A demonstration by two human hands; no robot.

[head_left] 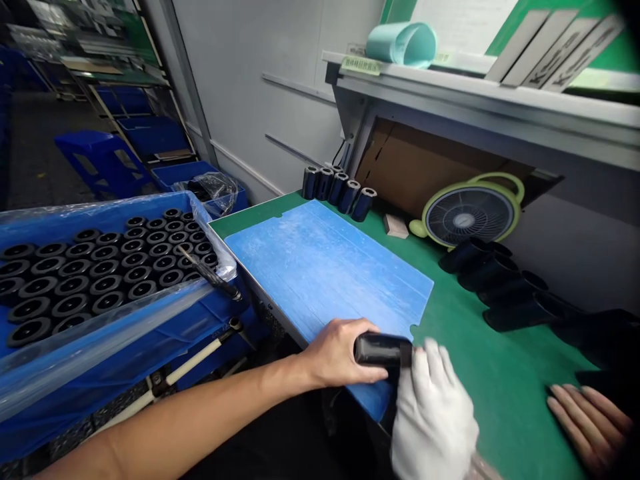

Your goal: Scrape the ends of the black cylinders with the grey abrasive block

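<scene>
My bare left hand (pixel 345 353) is wrapped round a glossy black cylinder (pixel 381 349), which lies roughly level over the near edge of a blue sheet (pixel 325 267). At the cylinder's right end is my right hand (pixel 433 407), in a white glove. Its fingers are closed and pressed against that end, slightly blurred. A dark brownish patch shows between glove and cylinder; I cannot tell whether it is a separate piece in the fingers. The hand hides the cylinder's right end face.
A blue crate (pixel 195 293) of upright black cylinders stands left. On the green table (pixel 465 360) are several black cylinders (pixel 340 190) at the back, a small block (pixel 396 227), a fan (pixel 465 217) and dark tubes (pixel 520 310). Another person's hand (pixel 590 423) rests far right.
</scene>
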